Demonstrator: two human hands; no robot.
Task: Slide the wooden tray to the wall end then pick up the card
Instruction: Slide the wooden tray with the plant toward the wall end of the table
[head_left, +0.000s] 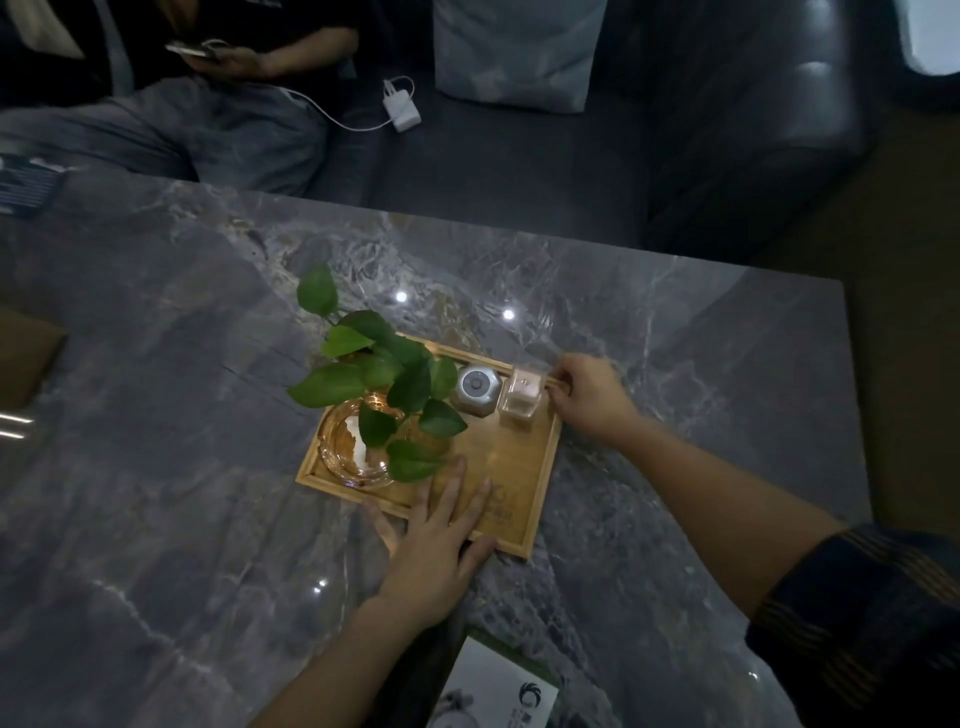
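To steady the wooden tray (519, 467) at counter (182, 364) centre for sliding, the left hand (436, 551) lies flat, fingers apart, across its 6 o'clock rim while the right hand (587, 397) pinches its 2 o'clock corner; the card (493, 686) lies at 6 o'clock.

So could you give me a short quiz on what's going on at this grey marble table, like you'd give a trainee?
1. True or false: both hands touch the rectangular wooden tray.
2. Which hand grips the tray's far right corner? A) left hand B) right hand
3. Fill in: the green leafy plant stands in an amber glass ____.

Key
1. True: the left hand lies flat over the near rim, the right holds the corner.
2. B
3. Bowl. Beside it on the tray stand a round grey metal tin and a small clear square jar.
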